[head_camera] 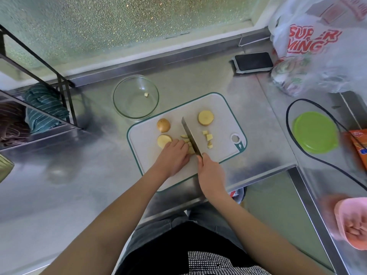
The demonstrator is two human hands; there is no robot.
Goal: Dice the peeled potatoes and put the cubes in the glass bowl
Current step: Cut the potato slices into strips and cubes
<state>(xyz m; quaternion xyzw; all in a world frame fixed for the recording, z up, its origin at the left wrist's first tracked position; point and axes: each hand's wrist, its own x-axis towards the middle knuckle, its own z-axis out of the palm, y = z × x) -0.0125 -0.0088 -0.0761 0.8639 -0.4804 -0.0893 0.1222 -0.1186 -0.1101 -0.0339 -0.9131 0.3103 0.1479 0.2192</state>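
Observation:
On a white cutting board point(220, 108) with a green rim lie three round potato slices: one at the far right point(205, 118), two at the left point(163, 125) point(164, 140). My right hand point(210, 171) grips a knife point(190, 138) whose blade rests down among cut potato strips point(186, 140). My left hand point(173, 155) presses fingertips on those strips, just left of the blade. Several small cubes point(208, 138) lie to the right of the blade. The glass bowl point(119, 102) stands behind the board's left corner with one cube point(146, 94) inside.
A dish rack point(59, 84) with a striped cloth point(44, 108) stands at the left. A phone point(253, 62) and a plastic shopping bag point(317, 46) are at the back right. A green lid point(314, 132), a black cable point(294, 139) and a pink cloth point(351, 223) lie on the right counter.

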